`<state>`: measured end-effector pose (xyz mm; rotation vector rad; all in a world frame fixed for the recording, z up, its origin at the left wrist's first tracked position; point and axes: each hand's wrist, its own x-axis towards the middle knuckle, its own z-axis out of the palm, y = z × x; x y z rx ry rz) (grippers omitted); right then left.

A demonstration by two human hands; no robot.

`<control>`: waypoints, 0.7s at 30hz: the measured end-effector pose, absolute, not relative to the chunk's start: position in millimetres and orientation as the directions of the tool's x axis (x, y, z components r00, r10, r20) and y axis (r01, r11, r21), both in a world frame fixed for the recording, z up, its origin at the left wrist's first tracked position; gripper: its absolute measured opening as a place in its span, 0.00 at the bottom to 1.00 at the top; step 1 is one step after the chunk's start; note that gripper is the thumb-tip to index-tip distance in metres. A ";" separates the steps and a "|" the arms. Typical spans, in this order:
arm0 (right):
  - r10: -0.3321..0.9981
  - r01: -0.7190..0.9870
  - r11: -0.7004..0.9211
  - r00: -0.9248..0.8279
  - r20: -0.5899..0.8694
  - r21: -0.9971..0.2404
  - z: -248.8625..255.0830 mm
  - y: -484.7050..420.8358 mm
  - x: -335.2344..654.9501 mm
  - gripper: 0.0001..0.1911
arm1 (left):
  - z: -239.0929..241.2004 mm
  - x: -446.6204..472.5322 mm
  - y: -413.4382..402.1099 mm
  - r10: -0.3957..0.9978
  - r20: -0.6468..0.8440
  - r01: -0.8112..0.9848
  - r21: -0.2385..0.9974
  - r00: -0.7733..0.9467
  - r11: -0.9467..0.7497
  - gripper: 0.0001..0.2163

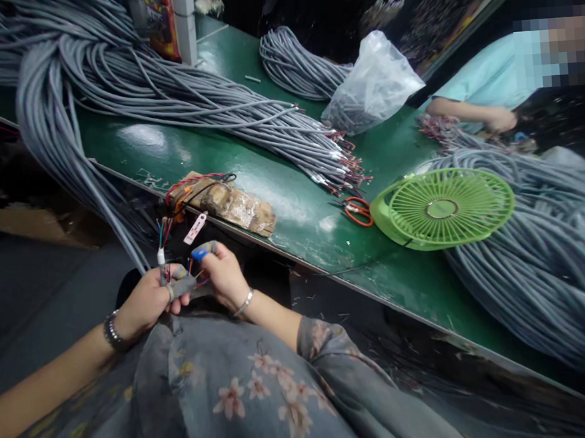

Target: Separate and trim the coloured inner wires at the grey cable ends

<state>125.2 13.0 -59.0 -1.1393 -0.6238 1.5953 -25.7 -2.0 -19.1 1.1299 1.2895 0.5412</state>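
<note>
My left hand (150, 299) is closed around the end of a grey cable (106, 212) that hangs down from the bench, its stripped coloured wires (162, 233) sticking up above my fingers. My right hand (223, 274), with grey and blue finger covers, pinches thin coloured wires just right of the cable end. Both hands sit over my lap, below the green bench edge (295, 262). A small pink tag (196, 228) hangs just above them.
A big bundle of grey cables (174, 100) with stripped ends lies across the green bench. A brown taped block (234, 206), orange wire loops (358, 211), a green fan (444, 207), a plastic bag (373, 86) and more cable coils (550, 261) sit there. Another person's hand (498, 119) works at the far right.
</note>
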 end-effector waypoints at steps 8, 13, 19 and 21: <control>0.845 -0.446 -0.534 -0.289 -0.449 -0.718 -56.4 10.1 146.1 0.24 | -15.2 -24.0 -2.7 0.907 -0.419 0.039 0.908 0.039 0.418 0.19; 0.861 -0.335 -0.486 -0.346 -0.374 -0.807 -59.4 6.7 135.4 0.31 | -18.3 -23.4 -3.2 0.914 -0.402 0.041 0.915 0.050 0.401 0.20; 0.881 -0.352 -0.464 -0.277 -0.383 -0.813 -63.8 6.7 127.1 0.31 | -21.8 -24.2 -3.2 0.918 -0.397 0.006 0.918 0.004 0.397 0.18; 0.884 -0.363 -0.462 -0.263 -0.387 -0.809 -64.2 3.9 126.6 0.32 | -22.2 -24.1 -2.7 0.921 -0.388 -0.027 0.921 -0.023 0.388 0.16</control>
